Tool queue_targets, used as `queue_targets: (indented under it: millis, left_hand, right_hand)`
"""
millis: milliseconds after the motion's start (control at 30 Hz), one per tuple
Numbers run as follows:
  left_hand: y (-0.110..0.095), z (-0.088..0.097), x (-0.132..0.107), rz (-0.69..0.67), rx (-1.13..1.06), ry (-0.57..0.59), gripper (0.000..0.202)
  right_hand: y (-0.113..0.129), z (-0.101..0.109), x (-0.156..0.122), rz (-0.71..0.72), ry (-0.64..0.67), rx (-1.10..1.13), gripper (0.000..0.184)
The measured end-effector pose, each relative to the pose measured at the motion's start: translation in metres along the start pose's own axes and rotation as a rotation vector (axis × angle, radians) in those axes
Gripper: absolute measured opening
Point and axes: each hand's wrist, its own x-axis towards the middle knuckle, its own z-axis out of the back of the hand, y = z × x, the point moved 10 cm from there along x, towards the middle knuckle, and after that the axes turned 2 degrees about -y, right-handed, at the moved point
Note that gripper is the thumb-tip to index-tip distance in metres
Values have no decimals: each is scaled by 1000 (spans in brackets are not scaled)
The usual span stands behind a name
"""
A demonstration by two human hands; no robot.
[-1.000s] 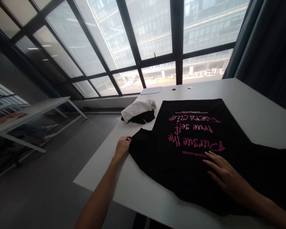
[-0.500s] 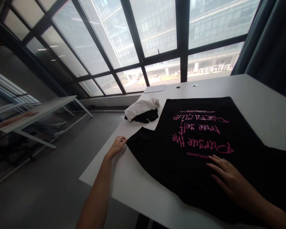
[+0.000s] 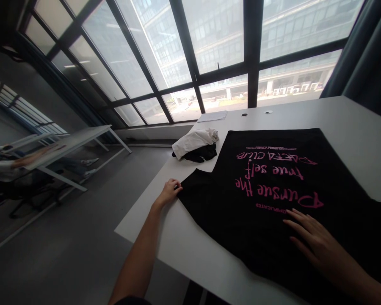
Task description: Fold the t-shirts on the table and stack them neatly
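Note:
A black T-shirt (image 3: 273, 199) with pink lettering lies spread flat on a white table (image 3: 352, 140), its print facing away from me. My left hand (image 3: 170, 191) reaches out to the tip of the shirt's left sleeve and pinches the cloth there, fingers closed. My right hand (image 3: 314, 241) rests flat on the shirt's chest just below the lettering, fingers stretched out and apart.
A bundle of white and black clothes (image 3: 197, 146) lies at the table's far left. A sheet of paper (image 3: 212, 116) and two cable holes sit near the window. The table's left edge drops to the floor. Another person sits at a table (image 3: 70, 144) on the left.
My left hand stays pinched on the sleeve tip, and the sleeve lies a little flatter. My right hand stays flat on the shirt. The view has shifted slightly left.

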Motion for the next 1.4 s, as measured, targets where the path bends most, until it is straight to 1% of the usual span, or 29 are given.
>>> queue_targets:
  millis: [133, 200, 267, 333, 367, 400, 433, 467, 533, 567, 600, 633, 700, 767, 800, 833, 900, 967, 1033, 1100, 1133, 1200, 1267, 1300, 1333, 1367, 1400]
  left_hand:
    - [13, 14, -2, 86, 40, -140, 12]
    - [11, 19, -6, 114, 61, -195, 12]
    - [-3, 22, -10, 106, 69, -242, 21]
    - [-32, 19, -15, 3, 43, -267, 32]
    - [-50, 13, -18, -78, 27, -247, 36]
    - [-68, 3, -21, -164, 18, -200, 39]
    - [-83, -11, -25, -230, 27, -123, 42]
    - [-92, -26, -29, -263, 51, -36, 46]
    - [-96, -50, -36, -259, 113, 114, 53]
    - [-94, -56, -38, -249, 126, 153, 54]
    - [-92, -57, -38, -246, 118, 163, 54]
    - [-91, -53, -34, -247, 89, 141, 52]
    - [-85, -35, -18, -204, -1, 24, 44]
    - [-74, -17, 7, -94, -63, -106, 35]
    - [-70, -14, 21, -40, -66, -137, 31]
    - [-67, -14, 36, -2, -62, -140, 26]
    - [-65, -23, 63, 41, -52, -102, 16]
    - [-65, -33, 85, 61, -52, -64, 14]
    - [-67, -38, 98, 70, -54, -55, 15]
    - [-70, -38, 101, 77, -50, -71, 12]
    - [-73, -37, 99, 81, -46, -82, 12]
    - [-82, -33, 89, 86, -35, -110, 19]
    - [-101, -27, 70, 36, -65, -158, 28]
    - [-114, -25, 58, -20, -104, -170, 32]
    - [-132, -24, 44, -118, -175, -172, 35]
    - [-151, -27, 29, -235, -261, -128, 37]
    - [-169, -34, 13, -344, -295, -37, 39]
  right_hand:
    - [0, 0, -1, 8, -10, -11, 47]
    - [0, 0, -1, 8, -13, -8, 47]
    - [0, 0, -1, 9, -17, -3, 46]
    - [0, 0, -1, 10, -18, -5, 46]
    - [0, -1, -2, 11, -15, -9, 46]
    - [0, -1, -2, 12, -10, -13, 47]
    - [0, -2, -2, 12, -7, -17, 47]
    - [-1, -2, -2, 12, -5, -20, 47]
    - [-1, -3, -3, 13, -7, -22, 48]
    - [0, -2, -3, 15, -12, -21, 48]
    - [0, -2, -3, 17, -17, -18, 48]
    - [0, -2, -3, 17, -22, -14, 48]
    - [1, -1, -2, 17, -31, -6, 48]
    - [1, 1, -1, 8, -31, 1, 47]
    - [1, 1, 0, 4, -27, 4, 46]
    - [1, 2, 0, -1, -23, 7, 46]
    - [2, 4, 1, -9, -18, 16, 45]
    - [2, 6, 2, -11, -20, 28, 45]
    - [2, 6, 2, -12, -21, 37, 46]
    - [2, 6, 3, -16, -18, 40, 46]
    - [3, 6, 4, -20, -17, 42, 46]
    - [4, 9, 5, -34, -12, 55, 45]
    - [5, 17, 8, -61, -23, 93, 42]
    - [4, 23, 9, -81, -39, 117, 39]
    - [3, 31, 10, -104, -66, 136, 36]
    - [1, 39, 10, -130, -97, 142, 34]
    - [-1, 46, 10, -156, -129, 134, 34]
